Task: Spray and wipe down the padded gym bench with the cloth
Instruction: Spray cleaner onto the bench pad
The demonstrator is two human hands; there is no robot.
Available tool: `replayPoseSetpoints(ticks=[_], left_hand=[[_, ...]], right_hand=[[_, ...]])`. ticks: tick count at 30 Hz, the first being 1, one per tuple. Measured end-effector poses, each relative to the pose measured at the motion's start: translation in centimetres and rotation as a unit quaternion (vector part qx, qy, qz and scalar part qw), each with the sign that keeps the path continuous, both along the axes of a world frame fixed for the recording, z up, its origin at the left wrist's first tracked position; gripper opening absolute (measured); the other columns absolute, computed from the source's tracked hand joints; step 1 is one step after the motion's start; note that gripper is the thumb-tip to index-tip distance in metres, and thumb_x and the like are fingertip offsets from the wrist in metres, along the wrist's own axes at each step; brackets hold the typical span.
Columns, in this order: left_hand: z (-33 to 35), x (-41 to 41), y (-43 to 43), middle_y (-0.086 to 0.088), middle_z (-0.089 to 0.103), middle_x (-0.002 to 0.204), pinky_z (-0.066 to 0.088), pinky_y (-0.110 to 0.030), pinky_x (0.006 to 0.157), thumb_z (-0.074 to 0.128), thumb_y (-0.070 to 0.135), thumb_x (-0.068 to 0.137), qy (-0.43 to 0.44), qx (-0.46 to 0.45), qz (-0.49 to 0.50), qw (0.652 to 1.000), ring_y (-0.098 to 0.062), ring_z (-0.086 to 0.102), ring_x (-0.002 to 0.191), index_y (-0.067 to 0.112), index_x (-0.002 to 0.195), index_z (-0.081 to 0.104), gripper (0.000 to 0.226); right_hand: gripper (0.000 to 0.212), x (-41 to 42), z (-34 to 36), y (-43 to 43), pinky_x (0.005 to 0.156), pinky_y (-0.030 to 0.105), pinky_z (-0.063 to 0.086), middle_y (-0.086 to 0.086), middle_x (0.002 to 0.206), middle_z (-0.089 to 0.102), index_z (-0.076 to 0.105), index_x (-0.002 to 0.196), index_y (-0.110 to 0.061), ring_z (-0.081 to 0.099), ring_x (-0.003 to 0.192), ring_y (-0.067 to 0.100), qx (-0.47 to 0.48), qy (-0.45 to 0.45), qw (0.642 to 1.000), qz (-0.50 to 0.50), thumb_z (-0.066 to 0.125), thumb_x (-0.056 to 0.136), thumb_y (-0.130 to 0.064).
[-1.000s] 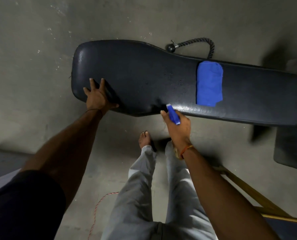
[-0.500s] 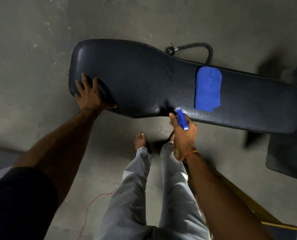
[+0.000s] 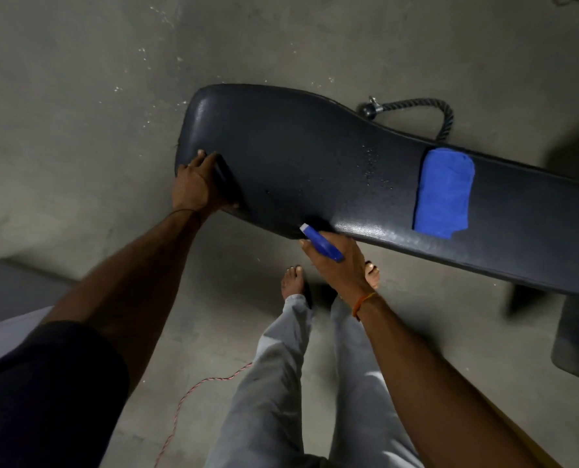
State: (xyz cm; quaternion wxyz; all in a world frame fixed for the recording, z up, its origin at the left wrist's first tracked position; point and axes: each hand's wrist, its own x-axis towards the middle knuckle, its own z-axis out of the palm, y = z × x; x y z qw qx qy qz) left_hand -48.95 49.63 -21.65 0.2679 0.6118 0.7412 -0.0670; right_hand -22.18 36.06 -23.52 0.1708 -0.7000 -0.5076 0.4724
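Note:
The black padded bench runs from the upper middle down to the right edge. Fine droplets speckle its pad near the middle. A folded blue cloth lies flat on the pad, right of the droplets. My left hand grips the bench's near left edge, fingers wrapped over the padding. My right hand holds a blue spray bottle at the near edge of the bench, its white nozzle aimed at the pad. The bottle's body is hidden in my hand.
A black rope handle with a metal clip lies on the concrete floor behind the bench. A dark mat sits at the right edge. A red cord trails on the floor by my bare feet.
The view has swung left, so the bench sits further right. My left hand slid toward the bench's left end. My right hand with the bottle stayed by the near edge.

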Motion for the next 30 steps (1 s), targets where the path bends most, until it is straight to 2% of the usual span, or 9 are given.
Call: replayPoseSetpoints(ticks=[4, 8, 11, 13, 15, 18, 22, 25, 30], left_hand=[[0.8, -2.1, 0.8, -0.018, 0.068, 0.124, 0.053, -0.045, 0.097, 0.086, 0.011, 0.076, -0.076, 0.032, 0.068, 0.994, -0.039, 0.065, 0.115, 0.015, 0.136, 0.062, 0.065], [0.5, -3.8, 0.6, -0.010, 0.064, 0.136, 0.054, -0.037, 0.103, 0.064, -0.004, 0.089, -0.204, 0.076, 0.253, 0.943, -0.026, 0.062, 0.121, 0.012, 0.138, 0.060, 0.052], [0.1, -3.4, 0.2, -0.007, 0.057, 0.146, 0.051, -0.040, 0.109, 0.060, -0.006, 0.090, -0.236, 0.141, 0.402, 0.873, -0.026, 0.055, 0.131, 0.011, 0.144, 0.054, 0.057], [-0.2, -3.0, -0.1, -0.011, 0.050, 0.152, 0.045, -0.040, 0.114, 0.057, -0.009, 0.088, -0.245, 0.142, 0.439, 0.853, -0.028, 0.048, 0.139, 0.009, 0.149, 0.048, 0.064], [-0.5, -2.6, -0.1, -0.012, 0.050, 0.151, 0.044, -0.040, 0.115, 0.061, -0.005, 0.086, -0.259, 0.121, 0.417, 0.863, -0.029, 0.047, 0.140, 0.010, 0.151, 0.045, 0.068], [-0.7, -1.7, 0.6, -0.004, 0.054, 0.142, 0.049, -0.043, 0.111, 0.080, 0.014, 0.074, -0.265, 0.053, 0.305, 0.913, -0.028, 0.053, 0.133, 0.016, 0.148, 0.046, 0.081], [-1.8, 0.8, 1.7, -0.008, 0.005, 0.172, 0.014, -0.057, 0.127, 0.091, 0.036, 0.071, -0.138, -0.043, 0.137, 0.980, -0.039, 0.004, 0.157, 0.026, 0.164, 0.013, 0.121], [-1.9, 3.0, 1.6, -0.010, -0.012, 0.171, 0.011, -0.064, 0.125, 0.089, 0.039, 0.074, -0.065, -0.057, 0.086, 0.993, -0.043, -0.010, 0.156, 0.029, 0.164, 0.007, 0.123], [-1.8, 2.9, 1.6, -0.014, -0.008, 0.171, 0.020, -0.064, 0.123, 0.090, 0.040, 0.072, -0.030, -0.053, 0.066, 0.996, -0.046, -0.005, 0.156, 0.027, 0.164, 0.010, 0.123]], right_hand=[[0.044, -1.1, 0.4, 1.0, 0.063, 0.028, 0.042, -0.009, 0.063, 0.052, 0.055, 0.075, -0.022, 0.050, 0.060, 0.010, 0.019, 0.004, 0.999, 0.047, 0.066, 0.092, -0.061], [0.054, -2.0, 0.3, 2.1, 0.062, 0.035, 0.049, -0.008, 0.059, 0.054, 0.059, 0.076, -0.018, 0.055, 0.058, 0.014, 0.046, 0.026, 0.998, 0.023, 0.059, 0.087, -0.070], [0.054, -3.0, 0.7, 3.3, 0.065, 0.041, 0.051, -0.008, 0.064, 0.055, 0.055, 0.072, -0.025, 0.060, 0.065, 0.024, 0.054, 0.019, 0.998, -0.007, 0.054, 0.082, -0.078], [0.056, -3.3, 1.1, 4.1, 0.063, 0.041, 0.050, -0.007, 0.061, 0.054, 0.052, 0.069, -0.021, 0.058, 0.063, 0.024, 0.070, -0.001, 0.997, -0.029, 0.054, 0.082, -0.076], [0.057, -3.2, 1.1, 4.6, 0.065, 0.043, 0.054, -0.004, 0.064, 0.060, 0.058, 0.074, -0.016, 0.061, 0.066, 0.024, 0.075, -0.005, 0.995, -0.068, 0.062, 0.084, -0.072], [0.052, -2.8, 0.7, 4.8, 0.077, 0.053, 0.058, -0.002, 0.074, 0.067, 0.063, 0.085, -0.024, 0.067, 0.078, 0.025, 0.057, 0.028, 0.990, -0.127, 0.063, 0.082, -0.076], [0.039, -1.4, 1.2, 4.6, 0.081, 0.056, 0.061, 0.001, 0.078, 0.069, 0.064, 0.084, -0.038, 0.071, 0.081, 0.026, 0.026, 0.056, 0.974, -0.216, 0.066, 0.077, -0.077], [0.033, 0.0, 1.2, 3.3, 0.087, 0.055, 0.061, -0.001, 0.084, 0.071, 0.067, 0.087, -0.040, 0.070, 0.087, 0.024, 0.023, 0.086, 0.966, -0.243, 0.070, 0.078, -0.072], [0.020, 1.7, 1.4, 1.4, 0.078, 0.050, 0.062, -0.005, 0.075, 0.064, 0.064, 0.081, -0.035, 0.063, 0.073, 0.019, 0.032, 0.069, 0.961, -0.267, 0.075, 0.090, -0.050]])
